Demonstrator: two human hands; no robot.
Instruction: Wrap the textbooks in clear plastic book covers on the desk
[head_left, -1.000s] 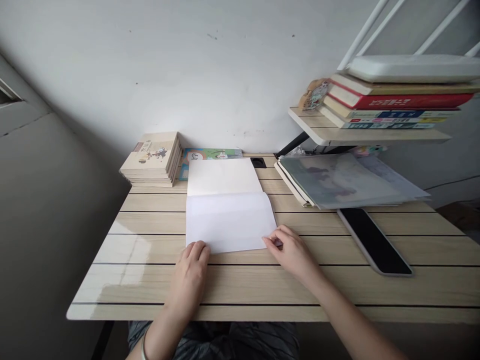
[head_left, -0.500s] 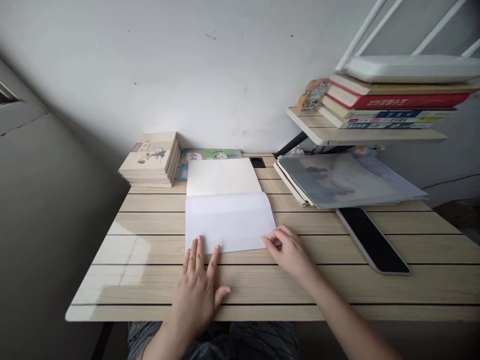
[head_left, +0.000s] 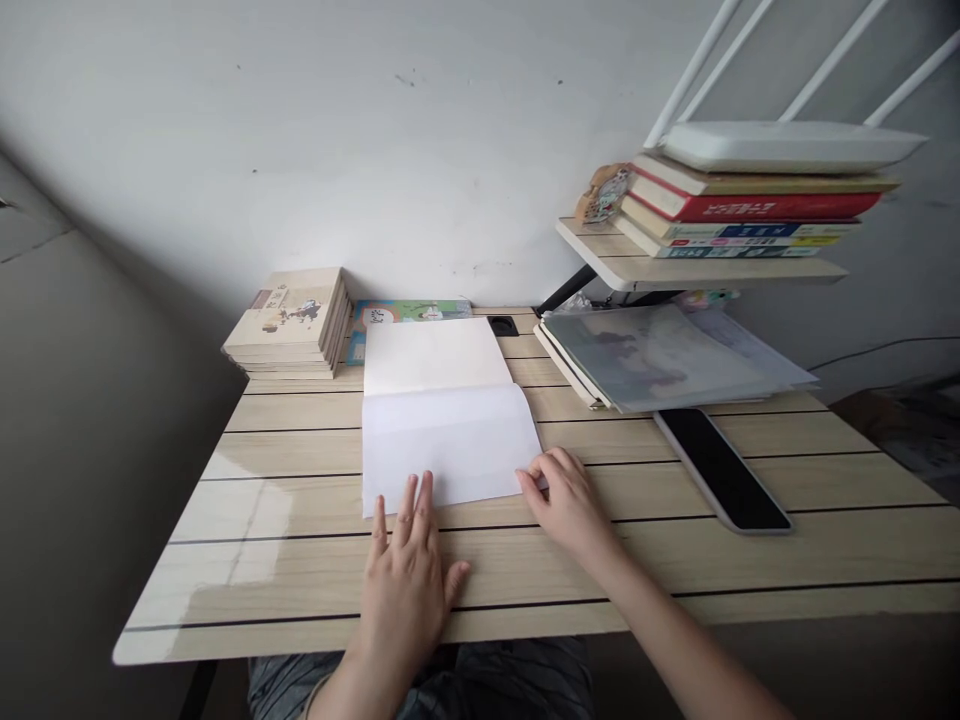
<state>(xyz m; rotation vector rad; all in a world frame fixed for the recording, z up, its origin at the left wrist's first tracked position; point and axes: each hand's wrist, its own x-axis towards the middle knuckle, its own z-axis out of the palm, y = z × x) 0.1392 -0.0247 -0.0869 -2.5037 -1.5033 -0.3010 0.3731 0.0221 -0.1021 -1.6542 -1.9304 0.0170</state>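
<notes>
A white sheet of paper (head_left: 448, 410) lies folded on the wooden desk (head_left: 675, 560), its near flap doubled back over the far half. My left hand (head_left: 409, 575) lies flat with fingers stretched out, fingertips resting on the paper's near edge. My right hand (head_left: 566, 500) is curled, its fingertips pinching the paper's near right corner.
A stack of books (head_left: 292, 320) sits at the back left, with a colourful booklet (head_left: 409, 315) beside it. To the right lie a plastic folder on notebooks (head_left: 660, 355) and a dark phone (head_left: 720, 468). A raised shelf (head_left: 697, 268) carries more books.
My left hand went from curled at the paper's near left corner to flat and spread, sliding right along the near edge. The right hand stayed at the corner. The view shifted slightly.
</notes>
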